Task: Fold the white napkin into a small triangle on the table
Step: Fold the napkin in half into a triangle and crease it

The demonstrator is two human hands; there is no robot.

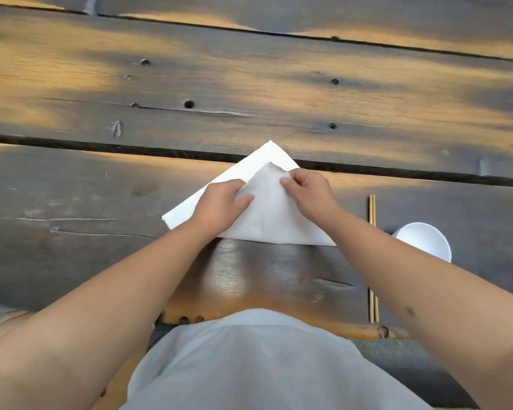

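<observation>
One white napkin lies near the front edge of the dark plank tabletop, folded into a triangle with its long edge toward the person and its apex reaching over the gap between two planks. An upper layer sits short of the lower one, leaving a white border along the far-left side and at the tip. Two bare hands rest on it: the left hand presses flat on the left half, its fingers pinching the edge of the upper layer, while the right hand has its fingers closed on the same layer near its tip. To the right of the napkin, one pair of wooden chopsticks lies pointing away from the person, partly hidden under the right forearm. Just beyond them stands one white cup, its near side covered by the same forearm. Nothing lies on the planks beyond the napkin
</observation>
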